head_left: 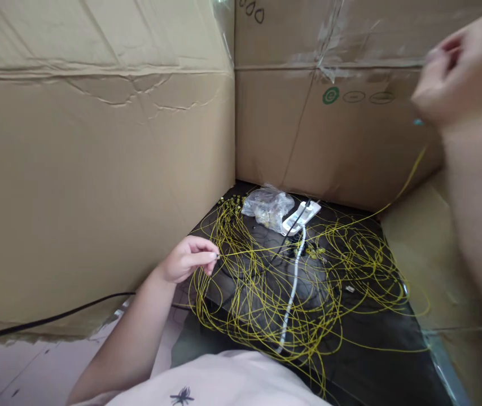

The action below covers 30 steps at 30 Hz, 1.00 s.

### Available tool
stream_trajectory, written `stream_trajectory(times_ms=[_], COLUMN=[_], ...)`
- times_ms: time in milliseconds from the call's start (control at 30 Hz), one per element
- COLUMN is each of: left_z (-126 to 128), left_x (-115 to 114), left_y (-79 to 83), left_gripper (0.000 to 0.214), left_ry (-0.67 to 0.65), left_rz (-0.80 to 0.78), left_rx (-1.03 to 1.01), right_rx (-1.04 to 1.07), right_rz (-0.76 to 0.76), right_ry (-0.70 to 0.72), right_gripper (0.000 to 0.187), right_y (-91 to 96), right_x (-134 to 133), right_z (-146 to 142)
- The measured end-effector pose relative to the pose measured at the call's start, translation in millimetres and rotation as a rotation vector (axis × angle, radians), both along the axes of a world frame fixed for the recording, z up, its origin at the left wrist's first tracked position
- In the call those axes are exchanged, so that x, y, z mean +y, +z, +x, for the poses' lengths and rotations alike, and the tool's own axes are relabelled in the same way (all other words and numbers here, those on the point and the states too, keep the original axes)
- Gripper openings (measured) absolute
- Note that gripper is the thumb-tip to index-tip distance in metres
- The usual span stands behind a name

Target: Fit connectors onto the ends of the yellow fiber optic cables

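My left hand (192, 259) pinches the dark tip of a thin yellow cable (245, 251) between thumb and fingers. This cable stretches to the right above a loose tangle of yellow cables (262, 316) on the dark tabletop. At the upper right my right hand (456, 79) is raised and closed, blurred by motion. A length of yellow cable (410, 175) rises through the air towards it; the exact grip point is hidden. A small light-blue piece (417, 121) shows just below the right hand.
Tall cardboard walls (139, 158) enclose the dark table (372, 361) at left, back and right. Behind the tangle lie a clear plastic bag (268, 206) and a white power strip (302, 217) with a white cord (294, 287). A black cable (55, 318) runs at lower left.
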<state>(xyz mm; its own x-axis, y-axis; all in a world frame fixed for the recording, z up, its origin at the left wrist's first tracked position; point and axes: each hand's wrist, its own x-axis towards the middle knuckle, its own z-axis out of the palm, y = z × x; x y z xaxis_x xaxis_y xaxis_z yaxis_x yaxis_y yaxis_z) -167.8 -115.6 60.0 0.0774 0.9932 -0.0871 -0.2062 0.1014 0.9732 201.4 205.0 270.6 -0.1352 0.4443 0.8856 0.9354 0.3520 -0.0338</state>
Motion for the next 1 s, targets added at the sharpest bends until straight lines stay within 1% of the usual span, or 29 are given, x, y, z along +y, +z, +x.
stream_trajectory(times_ms=[33,67,100,133,200,233,267,300,367,433,500,567,633,700,800,833,900,1000], left_z=[8,16,24,32,46,52,58,63,74,86,100,114,128,141,156,159,164,166], left_x=[7,15,23,31,46,53,59,64,72,80,88,95,101,106,110,111,112,111], left_y=[4.4,8.6,12.4,15.7,20.9,22.9,24.7,26.4,29.0,29.9,28.0,22.8,14.9,5.2,-10.1,-14.9,-23.4,-31.4], left_gripper=[0.014,0.014,0.014,0.015,0.017,0.019,0.02,0.021,0.022,0.023,0.023,0.023,0.023,0.021,0.025,0.027,0.024,0.018], left_ry=[-0.018,-0.034,-0.047,-0.057,-0.08,-0.093,-0.107,-0.122,-0.168,-0.228,-0.275,-0.302,-0.331,-0.35,-0.343,-0.329,-0.289,-0.23], left_rz=[0.024,0.05,0.072,0.088,0.096,0.091,0.085,0.084,0.099,0.125,0.139,0.126,0.087,0.044,-0.009,-0.02,-0.022,0.028], left_rx=[0.01,0.026,0.045,0.061,0.081,0.086,0.091,0.099,0.117,0.112,0.079,0.03,-0.037,-0.126,-0.207,-0.208,-0.181,-0.091], right_rx=[-0.078,-0.103,-0.085,-0.088,-0.121,-0.155,-0.19,-0.207,-0.196,-0.162,-0.098,-0.016,0.064,0.138,0.248,0.284,0.342,0.42], right_rz=[0.019,0.024,0.002,-0.054,-0.263,-0.403,-0.531,-0.627,-0.74,-0.818,-0.876,-0.9,-0.891,-0.862,-0.807,-0.788,-0.752,-0.736], right_ry=[0.1,0.216,0.34,0.457,0.667,0.758,0.816,0.844,0.837,0.791,0.754,0.73,0.694,0.629,0.541,0.527,0.526,0.551], right_gripper=[0.051,0.047,0.041,0.034,0.023,0.02,0.018,0.017,0.018,0.017,0.019,0.023,0.023,0.023,0.022,0.02,0.017,0.015], right_y=[0.8,-0.3,-3.9,-10.0,-29.4,-41.8,-55.1,-68.7,-94.6,-116.1,-132.2,-144.4,-155.2,-166.7,-186.5,-193.3,-206.6,-223.4], right_x=[-24,-49,-75,-101,-147,-165,-181,-192,-207,-214,-217,-220,-222,-223,-223,-222,-220,-219], right_z=[-21,-41,-59,-75,-95,-100,-103,-103,-99,-92,-84,-75,-65,-55,-42,-39,-35,-34])
